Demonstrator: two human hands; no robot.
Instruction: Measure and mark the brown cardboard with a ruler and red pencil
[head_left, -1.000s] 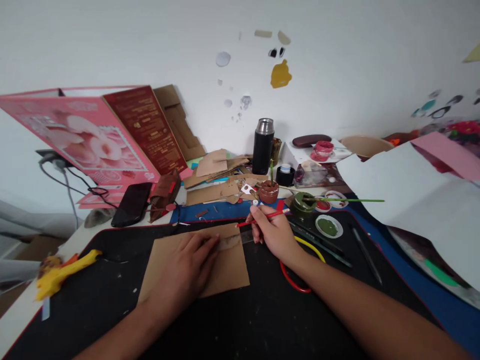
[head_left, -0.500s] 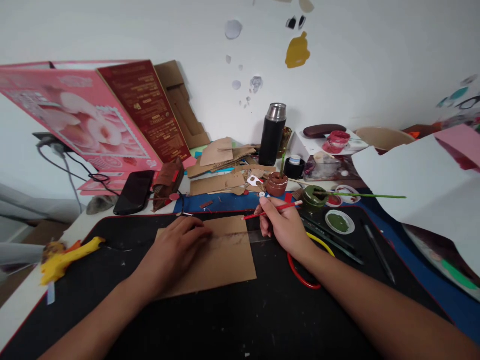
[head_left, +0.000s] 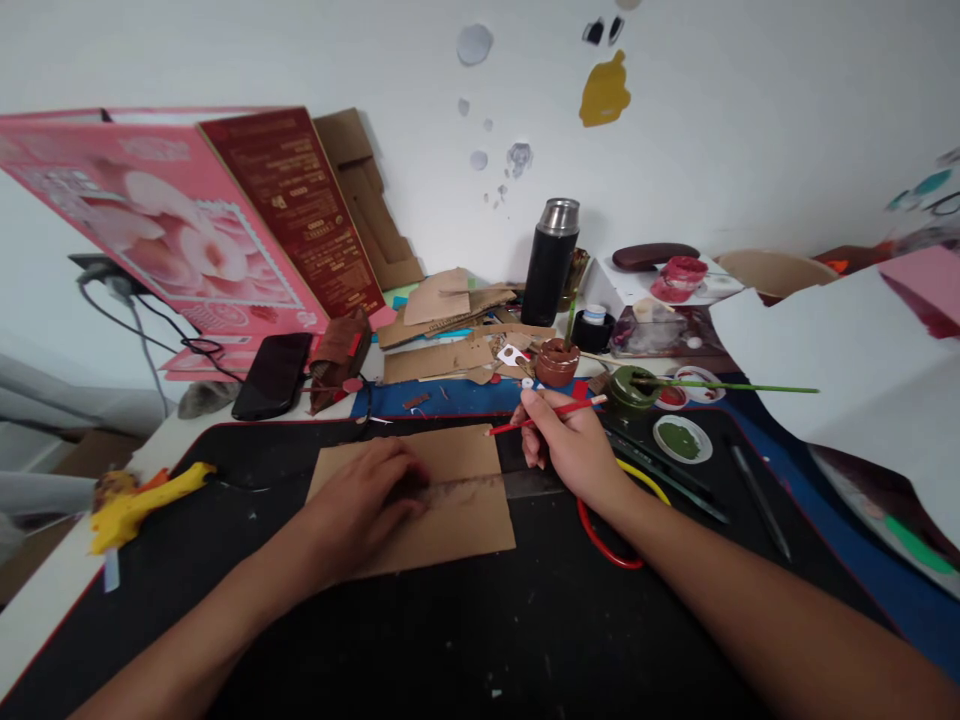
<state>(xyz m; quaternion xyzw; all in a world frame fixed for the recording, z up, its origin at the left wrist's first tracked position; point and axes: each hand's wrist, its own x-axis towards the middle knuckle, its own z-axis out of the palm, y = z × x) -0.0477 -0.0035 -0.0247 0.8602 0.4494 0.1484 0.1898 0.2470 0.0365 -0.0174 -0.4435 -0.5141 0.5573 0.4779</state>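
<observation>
A piece of brown cardboard lies on the black mat in front of me, with a clear ruler-like strip across it, smudged dark along its length. My left hand rests over the left part of the cardboard and the strip's left end. Its fingers are bent, with the thumb apart from them. In my right hand, just past the cardboard's right edge, is a red pencil. The pencil's tip points left, at the cardboard's upper right corner.
A yellow glue gun lies on the left, below a black phone. Behind the mat are cardboard scraps, a black thermos, a brown paint jar and a green paint jar with a brush. Pens lie right.
The view has shifted slightly. My left thumb has come away from the fingers, leaving a wider gap. My right hand still holds the pencil near the same corner.
</observation>
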